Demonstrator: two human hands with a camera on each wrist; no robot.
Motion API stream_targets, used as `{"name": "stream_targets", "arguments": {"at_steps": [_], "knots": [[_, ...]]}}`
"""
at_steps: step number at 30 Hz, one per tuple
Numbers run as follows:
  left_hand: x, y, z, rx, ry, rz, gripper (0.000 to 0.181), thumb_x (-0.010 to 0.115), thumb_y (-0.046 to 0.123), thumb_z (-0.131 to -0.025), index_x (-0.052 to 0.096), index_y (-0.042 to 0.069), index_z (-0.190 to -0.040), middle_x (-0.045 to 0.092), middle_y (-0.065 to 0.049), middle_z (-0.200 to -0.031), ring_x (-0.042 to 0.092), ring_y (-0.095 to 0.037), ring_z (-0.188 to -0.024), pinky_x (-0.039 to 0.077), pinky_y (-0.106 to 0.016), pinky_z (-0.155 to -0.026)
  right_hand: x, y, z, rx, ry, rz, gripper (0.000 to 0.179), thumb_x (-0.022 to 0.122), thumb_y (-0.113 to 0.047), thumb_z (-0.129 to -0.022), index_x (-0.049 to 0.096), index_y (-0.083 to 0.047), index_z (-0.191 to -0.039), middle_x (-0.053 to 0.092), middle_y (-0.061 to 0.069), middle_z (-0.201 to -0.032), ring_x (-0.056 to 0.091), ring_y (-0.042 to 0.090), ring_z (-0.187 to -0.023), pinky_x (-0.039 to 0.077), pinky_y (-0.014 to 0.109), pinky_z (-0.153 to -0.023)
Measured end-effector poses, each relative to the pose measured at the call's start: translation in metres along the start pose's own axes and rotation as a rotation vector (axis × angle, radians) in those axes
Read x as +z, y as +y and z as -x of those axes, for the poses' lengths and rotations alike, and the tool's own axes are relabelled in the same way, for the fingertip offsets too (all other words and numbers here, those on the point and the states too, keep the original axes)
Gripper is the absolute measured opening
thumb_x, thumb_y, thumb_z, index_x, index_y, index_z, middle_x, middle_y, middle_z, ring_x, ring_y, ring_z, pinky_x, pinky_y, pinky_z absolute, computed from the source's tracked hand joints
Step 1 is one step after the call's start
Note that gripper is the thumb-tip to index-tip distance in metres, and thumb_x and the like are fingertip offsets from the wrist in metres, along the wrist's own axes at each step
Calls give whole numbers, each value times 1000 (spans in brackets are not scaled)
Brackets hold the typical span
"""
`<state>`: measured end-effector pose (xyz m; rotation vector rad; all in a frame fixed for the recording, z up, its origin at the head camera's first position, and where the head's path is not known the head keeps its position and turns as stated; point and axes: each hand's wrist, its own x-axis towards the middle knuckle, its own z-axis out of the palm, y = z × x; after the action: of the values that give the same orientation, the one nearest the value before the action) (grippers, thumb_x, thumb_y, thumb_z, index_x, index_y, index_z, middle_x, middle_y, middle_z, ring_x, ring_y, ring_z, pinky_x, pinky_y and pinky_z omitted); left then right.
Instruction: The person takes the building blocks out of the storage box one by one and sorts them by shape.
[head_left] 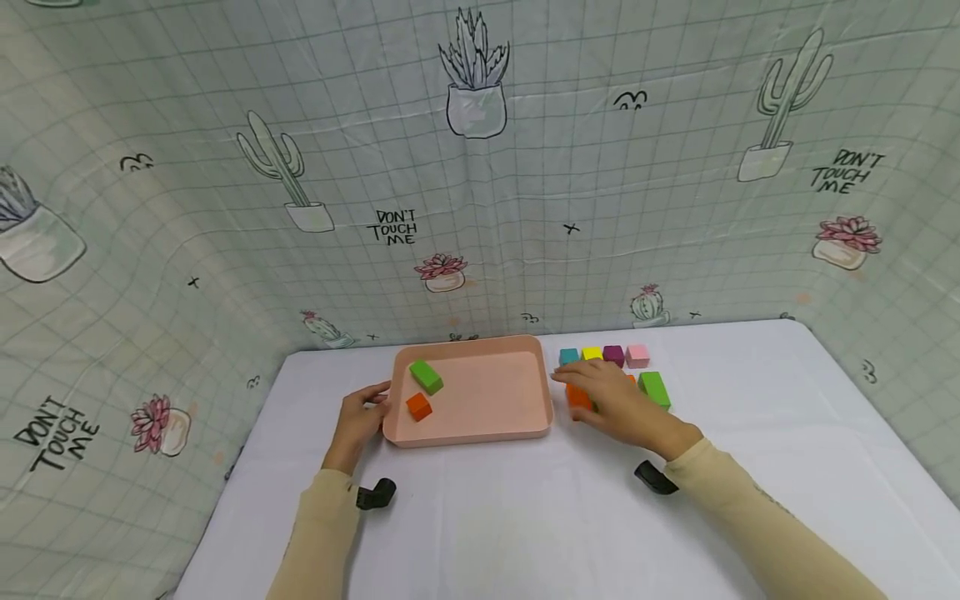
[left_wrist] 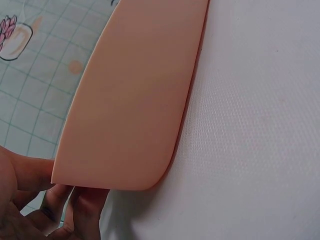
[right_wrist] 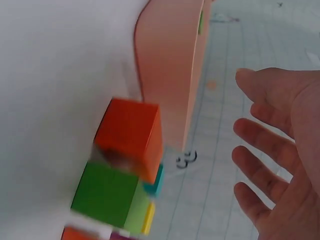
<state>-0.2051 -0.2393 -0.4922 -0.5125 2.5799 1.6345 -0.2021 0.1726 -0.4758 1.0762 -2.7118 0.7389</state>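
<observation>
My left hand [head_left: 363, 417] touches the left end of a shallow pink tray [head_left: 487, 437]; in the left wrist view its fingers [left_wrist: 87, 210] lie against the outer wall, near the rim. A green block [head_left: 426, 377] and an orange cube [head_left: 418, 407] lie inside the tray, towards its left end. Right of the tray, my right hand [head_left: 626, 404] hovers over a group of blocks, fingers spread and holding nothing. Beneath it are an orange block [right_wrist: 127, 127] and a green block [right_wrist: 105, 195], partly hidden in the head view.
Behind the right hand stand teal [head_left: 568, 356], yellow [head_left: 592, 353], purple [head_left: 613, 356] and pink [head_left: 637, 357] cubes in a row. Another green block [head_left: 655, 390] lies to their front right. A patterned cloth [head_left: 525, 183] rises behind the white table [head_left: 480, 525].
</observation>
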Motion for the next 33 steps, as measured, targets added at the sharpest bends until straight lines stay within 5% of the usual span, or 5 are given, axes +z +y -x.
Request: {"name": "stream_targets", "arguments": {"at_steps": [8,33], "knots": [[0,-1,0,-27,-9,-10,46,56,0,-101,61,0,-146,56,-21,-122,52,-25,-95,46,-24,-71,16,-17,-32,-104,11,2,51,83,-4,-89,66,-2,-138,67,10,-138,59,34,-125,46,55,-107],[-1,-3,-1,14,5,10,43,56,-3,-101,63,-4,-143,58,-22,-118,53,-23,-90,47,-23,-68,44,-55,-132,-191,-205,39,55,76,-10,-97,57,-2,-148,54,16,-155,46,36,-146,33,51,-124]]}}
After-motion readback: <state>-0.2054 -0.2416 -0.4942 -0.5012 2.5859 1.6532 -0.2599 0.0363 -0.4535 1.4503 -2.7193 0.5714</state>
